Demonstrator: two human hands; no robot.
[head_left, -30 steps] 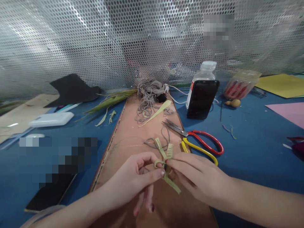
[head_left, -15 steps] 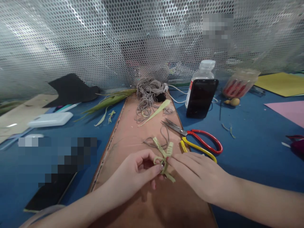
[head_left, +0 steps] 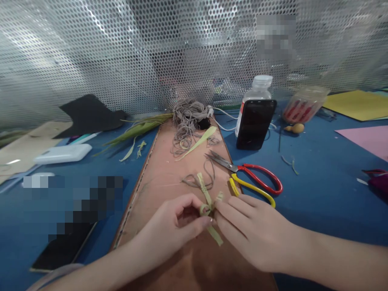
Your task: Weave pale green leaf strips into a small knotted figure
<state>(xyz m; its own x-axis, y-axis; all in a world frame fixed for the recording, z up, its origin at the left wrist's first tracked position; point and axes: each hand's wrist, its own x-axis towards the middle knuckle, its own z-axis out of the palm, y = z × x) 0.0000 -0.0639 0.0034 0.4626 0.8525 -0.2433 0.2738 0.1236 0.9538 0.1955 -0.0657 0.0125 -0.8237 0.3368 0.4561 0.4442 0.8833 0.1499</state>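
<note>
over the board, left hand, right hand, fingers pinching green strips, scissors across right edge

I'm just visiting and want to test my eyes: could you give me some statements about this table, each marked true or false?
1. The left hand and right hand are both at the pale green strips. True.
2. The scissors have two blue handles. False: the scissors have one red and one yellow handle.
3. A phone stands on end in front of a bottle. True.
4. The grey cord is wound round the right wrist. False: the grey cord lies heaped beyond the hands.
5. The pink sheet is nearer than the yellow sheet. True.
</note>
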